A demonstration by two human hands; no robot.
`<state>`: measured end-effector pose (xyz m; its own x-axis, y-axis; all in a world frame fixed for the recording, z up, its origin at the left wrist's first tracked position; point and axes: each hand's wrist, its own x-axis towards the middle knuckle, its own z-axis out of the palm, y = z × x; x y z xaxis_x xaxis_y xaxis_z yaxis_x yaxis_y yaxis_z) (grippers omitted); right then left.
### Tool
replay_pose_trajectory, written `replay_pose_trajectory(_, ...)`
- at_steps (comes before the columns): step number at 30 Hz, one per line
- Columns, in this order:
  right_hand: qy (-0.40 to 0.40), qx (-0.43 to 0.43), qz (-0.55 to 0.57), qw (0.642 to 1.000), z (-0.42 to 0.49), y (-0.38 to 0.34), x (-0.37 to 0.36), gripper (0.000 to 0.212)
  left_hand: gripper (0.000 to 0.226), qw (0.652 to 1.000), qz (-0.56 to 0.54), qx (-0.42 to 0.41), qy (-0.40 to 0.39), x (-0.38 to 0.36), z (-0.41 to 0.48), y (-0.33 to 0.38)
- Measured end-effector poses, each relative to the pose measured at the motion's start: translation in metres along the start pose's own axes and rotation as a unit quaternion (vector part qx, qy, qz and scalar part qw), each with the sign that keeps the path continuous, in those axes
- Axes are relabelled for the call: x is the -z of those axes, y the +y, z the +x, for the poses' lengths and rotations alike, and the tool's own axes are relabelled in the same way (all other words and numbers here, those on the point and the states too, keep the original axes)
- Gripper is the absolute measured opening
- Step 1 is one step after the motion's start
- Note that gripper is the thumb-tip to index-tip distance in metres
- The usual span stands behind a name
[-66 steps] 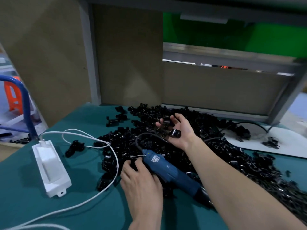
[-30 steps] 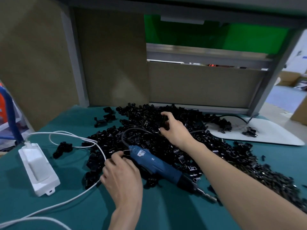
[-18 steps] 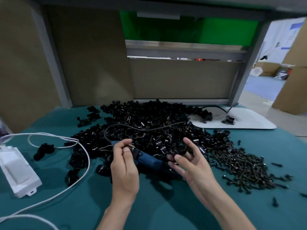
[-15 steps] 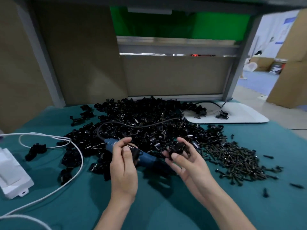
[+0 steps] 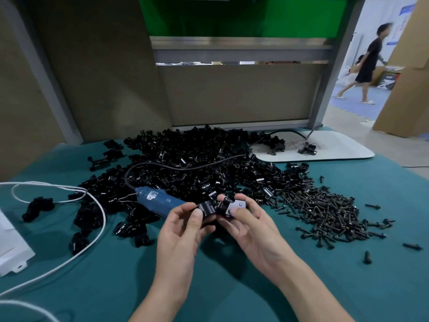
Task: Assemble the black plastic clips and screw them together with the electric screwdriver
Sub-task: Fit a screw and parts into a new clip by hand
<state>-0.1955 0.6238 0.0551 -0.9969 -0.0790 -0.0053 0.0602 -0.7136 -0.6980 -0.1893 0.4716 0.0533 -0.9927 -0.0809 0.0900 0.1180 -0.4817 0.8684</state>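
My left hand (image 5: pixel 183 231) pinches one black plastic clip (image 5: pixel 207 208) between thumb and fingers. My right hand (image 5: pixel 249 225) holds a second black clip (image 5: pixel 228 204), and the two pieces touch in front of me above the green mat. The blue electric screwdriver (image 5: pixel 160 201) lies on the mat just behind my left hand, its black cord running back over the large heap of black clips (image 5: pixel 197 163). A pile of dark screws (image 5: pixel 325 212) lies to the right of my hands.
A white power box (image 5: pixel 9 249) with white cables (image 5: pixel 88 201) sits at the left edge. A white board (image 5: pixel 325 147) with a few clips lies at the back right. Brown panels wall the bench behind. A person walks past at far right (image 5: pixel 369 54).
My right hand left the heap with a clip and came toward me. My left hand let go of the screwdriver's end and now brings its own clip against the other. The camera swung right.
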Motion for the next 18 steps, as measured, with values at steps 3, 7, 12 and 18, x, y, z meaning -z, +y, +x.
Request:
replay_pose_trajectory(3,-0.001,0.002,-0.007,1.0,0.001,0.004,0.0,0.023,0.024,0.996,-0.066,0.051,-0.009,0.001,0.003,0.001)
replay_pose_trajectory(7,-0.033,0.009,-0.034,0.999,0.001,0.008,0.005,0.024,0.022,0.988,-0.127,0.087,-0.022,0.001,0.004,0.002)
replay_pose_trajectory(12,-0.021,0.069,-0.252,0.965,-0.003,0.011,0.002,0.05,0.026,0.987,-0.123,0.102,-0.026,0.004,0.005,0.0)
replay_pose_trajectory(18,0.001,0.107,-0.391,0.914,-0.01,0.016,-0.005,0.04,0.033,0.989,-0.072,0.123,-0.043,0.0,0.003,-0.005)
